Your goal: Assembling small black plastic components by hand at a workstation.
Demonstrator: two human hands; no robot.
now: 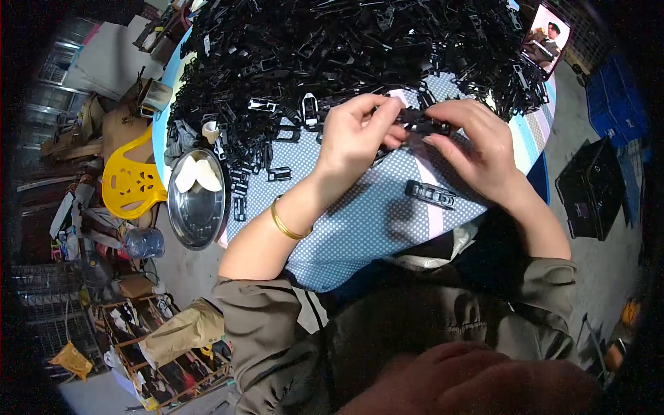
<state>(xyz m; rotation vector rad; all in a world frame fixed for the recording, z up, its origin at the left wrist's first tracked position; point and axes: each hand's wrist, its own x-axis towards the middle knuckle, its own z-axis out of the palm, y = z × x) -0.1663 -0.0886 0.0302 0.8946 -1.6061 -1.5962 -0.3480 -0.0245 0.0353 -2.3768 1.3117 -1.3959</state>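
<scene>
Over the table's front part, my left hand (356,135) and my right hand (481,145) face each other. A small black plastic part (420,123) is pinched between them, its far side partly covered by my fingers. Below it, a separate black rectangular plastic frame (432,194) lies on the dotted tablecloth (346,235). Beyond my hands spreads a big heap of similar black plastic parts (311,48). A few loose frames lie at the heap's near edge, such as a small black one (279,173) left of my left wrist.
An oval metal tray (197,232) with white pieces sits at the table's left edge, beside a small tape roll (210,130). A phone or tablet screen (546,39) stands far right. A yellow plastic chair (131,176) is left; a black crate (591,187) and blue crates (615,100) are right.
</scene>
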